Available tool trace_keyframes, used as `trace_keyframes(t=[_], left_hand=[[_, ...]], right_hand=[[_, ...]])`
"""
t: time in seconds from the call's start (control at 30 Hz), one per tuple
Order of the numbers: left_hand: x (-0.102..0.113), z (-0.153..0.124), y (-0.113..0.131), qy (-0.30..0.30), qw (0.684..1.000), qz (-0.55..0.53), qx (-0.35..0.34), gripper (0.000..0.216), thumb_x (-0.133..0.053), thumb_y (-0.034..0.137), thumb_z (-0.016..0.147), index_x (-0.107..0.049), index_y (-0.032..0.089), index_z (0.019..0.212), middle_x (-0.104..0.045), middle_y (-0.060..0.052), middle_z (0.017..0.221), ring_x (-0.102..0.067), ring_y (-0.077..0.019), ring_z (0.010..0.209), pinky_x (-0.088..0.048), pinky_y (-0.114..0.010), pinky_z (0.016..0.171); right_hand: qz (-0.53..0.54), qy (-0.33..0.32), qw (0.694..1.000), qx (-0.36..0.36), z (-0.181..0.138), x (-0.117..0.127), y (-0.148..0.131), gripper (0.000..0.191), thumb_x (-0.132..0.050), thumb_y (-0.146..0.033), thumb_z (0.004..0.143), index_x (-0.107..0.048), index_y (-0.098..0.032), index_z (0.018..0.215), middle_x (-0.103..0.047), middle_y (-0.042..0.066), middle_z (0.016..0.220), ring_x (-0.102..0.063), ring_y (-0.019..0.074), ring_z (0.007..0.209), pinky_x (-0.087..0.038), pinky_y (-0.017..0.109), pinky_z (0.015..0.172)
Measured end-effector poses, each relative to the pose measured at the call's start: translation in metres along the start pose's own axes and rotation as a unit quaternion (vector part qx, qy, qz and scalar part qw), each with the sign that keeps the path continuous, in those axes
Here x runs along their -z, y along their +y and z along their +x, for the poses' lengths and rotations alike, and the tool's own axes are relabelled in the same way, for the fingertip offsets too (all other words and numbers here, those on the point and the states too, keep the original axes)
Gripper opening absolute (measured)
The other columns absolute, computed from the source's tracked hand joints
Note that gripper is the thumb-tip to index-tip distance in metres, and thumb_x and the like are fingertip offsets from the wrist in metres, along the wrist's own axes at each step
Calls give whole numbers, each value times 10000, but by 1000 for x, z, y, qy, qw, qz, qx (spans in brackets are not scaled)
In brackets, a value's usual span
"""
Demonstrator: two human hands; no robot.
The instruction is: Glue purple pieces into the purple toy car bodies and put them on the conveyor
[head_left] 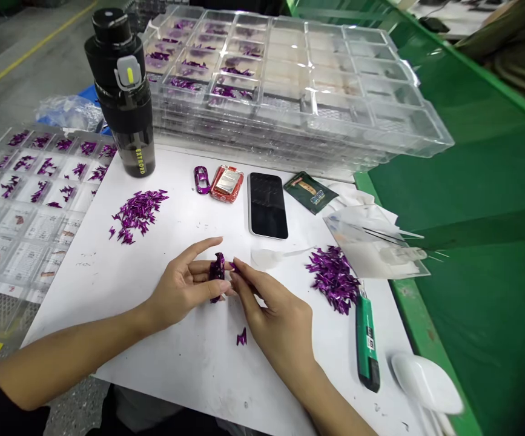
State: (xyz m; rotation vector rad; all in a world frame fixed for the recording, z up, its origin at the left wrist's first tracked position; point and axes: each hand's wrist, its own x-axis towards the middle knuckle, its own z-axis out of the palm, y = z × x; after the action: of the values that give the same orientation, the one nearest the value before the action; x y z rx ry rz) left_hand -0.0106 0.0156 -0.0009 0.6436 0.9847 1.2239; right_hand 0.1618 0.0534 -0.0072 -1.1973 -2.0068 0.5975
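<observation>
My left hand (175, 287) grips a purple part (217, 275), my right hand (280, 312) pinches a sliver (232, 265); phone (267, 206) ahead, cutter (366, 339) near the right edge, mostly bare table (162, 360) nearest me.

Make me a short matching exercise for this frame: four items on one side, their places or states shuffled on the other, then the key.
1. Water bottle
2. Phone
3. Utility knife
4. Left hand

A. Lying flat, black face up
B. Holding a dark purple part
C. Standing upright, black lid on
D. Beside the right-hand pile of purple pieces

Pairs: 1-C, 2-A, 3-D, 4-B
</observation>
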Motion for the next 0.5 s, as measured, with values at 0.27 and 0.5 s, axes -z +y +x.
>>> trace_keyframes(t=[0.27,0.5], left_hand=[[-7,-4,-15,72,987,118,-80,419,-765,259,849,-645,254,1251,-749,-46,1137,-727,-216,1079,-605,-367,984],[-7,-6,-23,87,976,159,-117,391,-726,249,882,-627,290,1258,-748,-15,1171,-750,-186,1026,-611,-375,992]], right_hand=[[232,-7,952,-198,1,3,-28,246,-732,-414,856,-769,-266,1049,-784,33,1007,-758,210,861,-665,352,784],[233,-6,953,-192,-1,-6,-36,246,-715,-423,865,-784,-261,1037,-775,45,992,-734,242,876,-661,401,713]])
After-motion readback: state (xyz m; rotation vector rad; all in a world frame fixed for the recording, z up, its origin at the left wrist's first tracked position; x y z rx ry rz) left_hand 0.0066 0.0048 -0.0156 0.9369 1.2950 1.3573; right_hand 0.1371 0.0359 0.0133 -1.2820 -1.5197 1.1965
